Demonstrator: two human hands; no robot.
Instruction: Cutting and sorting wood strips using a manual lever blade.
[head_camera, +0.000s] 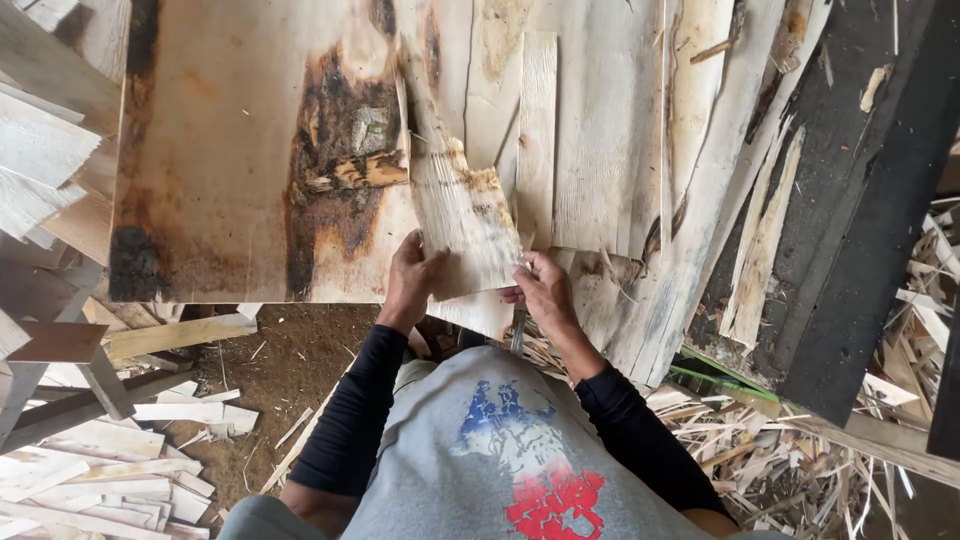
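**Veneer strip held at the sheet's near edge**

A wood yard, offcuts littering the dirt floor. Both hands pinch the near end of a ragged veneer strip (462, 215): left hand (412, 282) closed on its lower-left corner, right hand (541, 290) on its lower-right. The strip's long axis runs away from the person, over the stained veneer sheet (230, 150).

Veneer workshop, stacked wood sheets (250, 150), scrap strips (110, 480), dirt floor (290, 370)

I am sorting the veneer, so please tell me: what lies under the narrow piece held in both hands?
Under the narrow veneer piece, held by left hand and right hand, lies a large stained veneer sheet beside pale strips. The surface directly beneath is covered.
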